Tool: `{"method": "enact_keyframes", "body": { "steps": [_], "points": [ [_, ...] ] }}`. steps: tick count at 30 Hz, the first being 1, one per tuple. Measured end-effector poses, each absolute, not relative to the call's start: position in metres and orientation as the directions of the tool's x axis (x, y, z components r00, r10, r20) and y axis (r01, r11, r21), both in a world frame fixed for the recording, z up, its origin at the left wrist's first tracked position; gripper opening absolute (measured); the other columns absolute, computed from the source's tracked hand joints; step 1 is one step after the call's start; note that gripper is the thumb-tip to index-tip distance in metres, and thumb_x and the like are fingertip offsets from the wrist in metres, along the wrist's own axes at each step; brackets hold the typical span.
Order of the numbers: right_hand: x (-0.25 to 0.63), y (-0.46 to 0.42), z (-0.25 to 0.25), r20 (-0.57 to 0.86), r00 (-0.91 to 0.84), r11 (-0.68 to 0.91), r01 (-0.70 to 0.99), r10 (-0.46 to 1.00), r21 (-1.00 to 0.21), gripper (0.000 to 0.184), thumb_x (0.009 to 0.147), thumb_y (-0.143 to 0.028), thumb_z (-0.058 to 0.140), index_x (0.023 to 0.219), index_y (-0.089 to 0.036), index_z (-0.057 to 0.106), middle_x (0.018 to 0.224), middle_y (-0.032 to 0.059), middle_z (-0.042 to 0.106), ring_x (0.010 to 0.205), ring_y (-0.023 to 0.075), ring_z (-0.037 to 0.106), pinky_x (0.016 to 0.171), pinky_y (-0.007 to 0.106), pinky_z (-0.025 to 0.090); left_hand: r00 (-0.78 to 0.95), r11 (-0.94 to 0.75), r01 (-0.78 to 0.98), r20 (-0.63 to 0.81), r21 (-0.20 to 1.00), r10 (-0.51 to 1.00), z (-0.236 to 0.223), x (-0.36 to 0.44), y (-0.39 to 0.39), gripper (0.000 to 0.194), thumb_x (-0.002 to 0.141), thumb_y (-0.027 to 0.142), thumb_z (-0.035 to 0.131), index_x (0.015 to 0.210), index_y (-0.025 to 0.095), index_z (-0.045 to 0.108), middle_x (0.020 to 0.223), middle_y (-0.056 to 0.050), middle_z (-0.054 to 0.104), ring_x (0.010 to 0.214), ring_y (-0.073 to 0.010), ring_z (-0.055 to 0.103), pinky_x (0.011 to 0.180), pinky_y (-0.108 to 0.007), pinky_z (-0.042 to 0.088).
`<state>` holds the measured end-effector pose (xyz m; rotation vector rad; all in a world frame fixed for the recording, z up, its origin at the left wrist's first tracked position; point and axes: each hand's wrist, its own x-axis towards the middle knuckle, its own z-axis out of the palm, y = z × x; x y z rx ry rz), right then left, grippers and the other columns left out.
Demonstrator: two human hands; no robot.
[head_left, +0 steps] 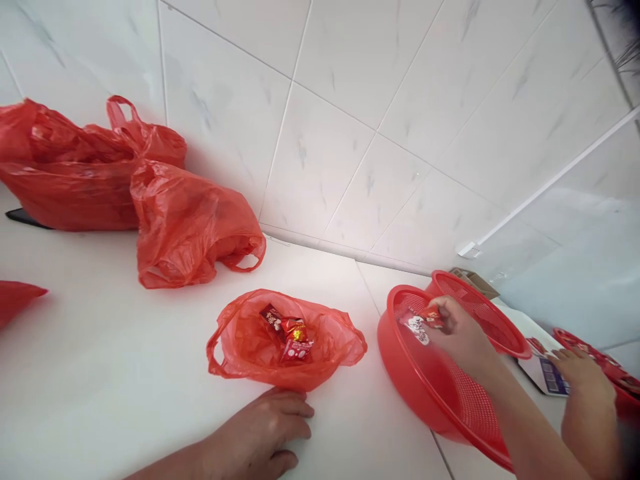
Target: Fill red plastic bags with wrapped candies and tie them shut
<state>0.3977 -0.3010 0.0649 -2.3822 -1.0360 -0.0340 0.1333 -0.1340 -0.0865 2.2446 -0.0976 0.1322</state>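
My left hand [260, 433] lies palm down on the white table, fingers loosely bent and holding nothing, just in front of a small open red plastic bag [330, 347]. A few red wrapped candies [293, 333] lie inside that bag. My right hand [463, 337] is closed on red and white candy packets [420, 325] and hovers over a red mesh basket [400, 360]. That basket is tilted, with a second red basket [493, 320] behind it.
Two fuller red plastic bags [190, 227] [65, 173] stand at the back left against the tiled wall. Another person's hand [583, 377] rests at the far right on a printed card [547, 373], beside another red basket [617, 377]. A red edge [15, 297] shows at the left.
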Motion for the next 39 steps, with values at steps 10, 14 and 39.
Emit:
{"method": "enact_keyframes", "body": {
  "steps": [10,14,39],
  "points": [
    [0.289,-0.207,0.011,0.152,0.276,-0.187,0.881,0.949,-0.435,0.033,0.072,-0.005,0.045,0.097,-0.025,0.050,0.091,-0.0022,0.061,0.077,0.0140,0.058,0.067,0.026,0.047,0.991,-0.655,-0.123,0.123,0.746,-0.046,-0.081,0.133,-0.134,0.031,0.066,0.008,0.065,0.092,0.025,0.068,0.121,-0.001,0.064,0.111,-0.0233,0.056,0.097,-0.036,0.044],
    [0.284,-0.191,-0.011,0.225,0.189,-0.121,0.951,0.956,-0.286,0.046,0.075,-0.006,0.049,0.117,-0.025,0.047,0.114,0.0045,0.057,0.102,0.0204,0.055,0.085,0.036,0.047,0.996,-0.650,-0.082,0.080,0.756,-0.032,-0.080,0.135,-0.134,0.037,0.063,0.005,0.065,0.094,0.025,0.069,0.123,-0.002,0.063,0.114,-0.0240,0.056,0.099,-0.037,0.043],
    [0.401,-0.388,-0.021,0.098,0.736,-0.740,0.672,0.670,0.006,0.037,0.074,-0.031,0.050,0.108,-0.023,0.061,0.091,0.0103,0.070,0.079,0.0307,0.066,0.065,0.042,0.051,0.976,-0.693,-0.198,0.206,0.693,-0.072,-0.091,0.133,-0.135,0.033,0.069,0.008,0.062,0.096,0.027,0.065,0.118,-0.002,0.065,0.108,-0.0226,0.058,0.095,-0.036,0.046]
  ]
}}
